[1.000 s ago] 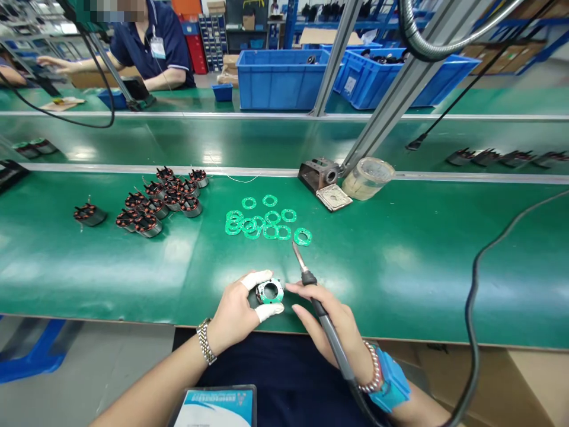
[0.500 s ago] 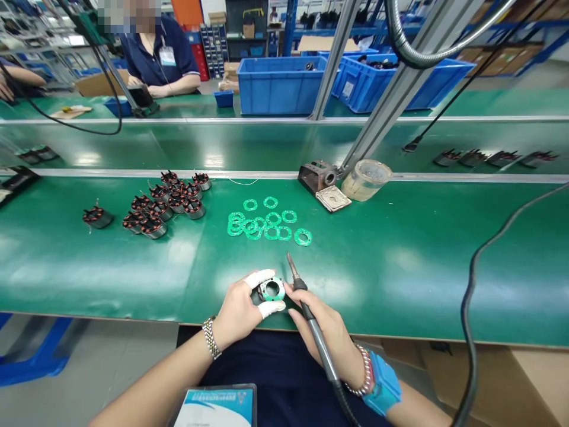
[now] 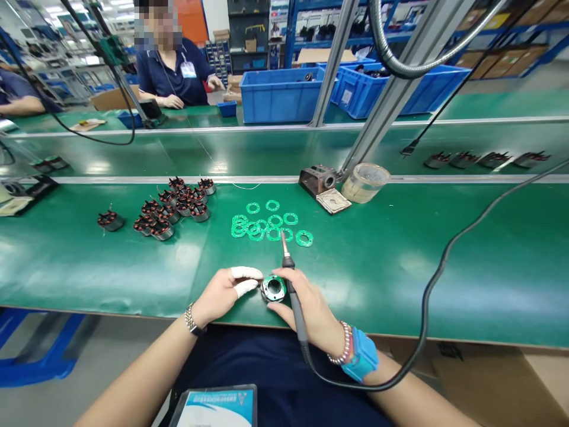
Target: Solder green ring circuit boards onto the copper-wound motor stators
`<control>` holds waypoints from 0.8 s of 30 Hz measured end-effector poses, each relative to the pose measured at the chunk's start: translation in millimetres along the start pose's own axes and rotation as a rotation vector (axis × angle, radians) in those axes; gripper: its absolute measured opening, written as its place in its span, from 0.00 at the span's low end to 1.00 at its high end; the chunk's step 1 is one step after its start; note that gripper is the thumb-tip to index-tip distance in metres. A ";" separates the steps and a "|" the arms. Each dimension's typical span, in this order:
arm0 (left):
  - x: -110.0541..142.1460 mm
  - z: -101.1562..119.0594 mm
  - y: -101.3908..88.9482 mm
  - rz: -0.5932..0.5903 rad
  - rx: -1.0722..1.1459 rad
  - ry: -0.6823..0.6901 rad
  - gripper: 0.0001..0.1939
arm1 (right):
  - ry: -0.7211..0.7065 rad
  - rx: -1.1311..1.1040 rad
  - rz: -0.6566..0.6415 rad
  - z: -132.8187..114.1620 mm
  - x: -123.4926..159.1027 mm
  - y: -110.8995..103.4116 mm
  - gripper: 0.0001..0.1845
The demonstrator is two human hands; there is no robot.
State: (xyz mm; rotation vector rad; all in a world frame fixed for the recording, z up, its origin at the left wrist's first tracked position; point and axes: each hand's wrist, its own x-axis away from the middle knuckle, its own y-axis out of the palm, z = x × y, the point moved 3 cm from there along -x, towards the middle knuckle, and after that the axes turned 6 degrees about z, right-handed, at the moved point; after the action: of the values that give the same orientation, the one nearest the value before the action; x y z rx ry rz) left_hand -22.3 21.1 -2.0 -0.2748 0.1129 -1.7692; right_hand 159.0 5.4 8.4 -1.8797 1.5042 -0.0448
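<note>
A motor stator (image 3: 274, 288) topped with a green ring-shaped circuit board stands near the bench's front edge. My right hand (image 3: 311, 299) holds a soldering iron (image 3: 297, 308), tip pointing away from me, while its thumb and forefinger span the stator. My left hand (image 3: 224, 290) is just left of the stator, white covers on thumb and forefinger, fingers stretched out and slightly apart; whether their tips touch it I cannot tell. Beyond the iron's tip lie several loose green ring boards (image 3: 304, 238). Several stators with copper windings (image 3: 162, 229) are grouped to the left.
A soldering iron stand (image 3: 316, 179) with a pale square pad (image 3: 333, 201) sits at the bench's back, beside a clear tub (image 3: 365, 182). The iron's black cable (image 3: 427, 302) loops over my right forearm. Across the divider are blue crates (image 3: 284, 98) and a co-worker (image 3: 173, 71).
My left hand has released the stator and drawn left. My right thumb and forefinger have come around the stator, and the soldering iron has swung more upright, moving left. The view has shifted slightly.
</note>
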 end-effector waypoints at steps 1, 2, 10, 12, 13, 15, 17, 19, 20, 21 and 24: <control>-2.5 2.8 -0.5 -0.010 -0.024 0.019 0.09 | 0.002 -0.007 -0.022 1.2 -2.5 0.1 0.25; -4.3 5.8 -0.3 -0.025 -0.040 0.045 0.08 | -0.006 -0.024 -0.055 2.6 -4.9 -0.6 0.24; -4.9 7.4 17.4 -0.110 0.191 -0.067 0.14 | -0.159 -0.116 -0.086 2.3 -14.0 -19.0 0.19; -5.2 5.7 20.7 -0.106 0.254 -0.105 0.16 | -0.148 -0.054 0.021 -1.1 -14.8 -20.5 0.15; -5.5 5.4 21.5 -0.104 0.273 -0.114 0.16 | -0.152 -0.030 0.056 -3.3 -15.4 -19.6 0.13; -5.8 5.5 21.9 -0.101 0.297 -0.124 0.16 | -0.190 -0.006 0.076 -7.9 -17.3 -14.9 0.12; -5.6 6.2 21.5 -0.099 0.308 -0.131 0.16 | -0.236 0.015 0.081 -11.1 -20.0 -9.0 0.12; -5.1 6.7 21.1 -0.100 0.314 -0.135 0.15 | -0.281 0.034 0.094 -12.4 -22.4 -4.0 0.11; -4.9 6.8 21.0 -0.099 0.317 -0.136 0.15 | -0.308 0.043 0.097 -12.5 -23.0 -2.0 0.12; -4.8 6.8 21.0 -0.095 0.320 -0.137 0.15 | -0.336 0.051 0.100 -12.5 -23.2 -0.5 0.13; -5.2 6.5 21.2 -0.077 0.328 -0.136 0.14 | -0.400 0.074 0.108 -11.8 -21.8 1.7 0.17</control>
State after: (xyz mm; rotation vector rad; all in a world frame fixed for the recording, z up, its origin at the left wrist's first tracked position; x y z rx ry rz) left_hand 0.4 22.0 -1.1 -0.1615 -0.2863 -1.8072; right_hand 145.3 18.1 24.7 -1.6292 1.3032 0.3041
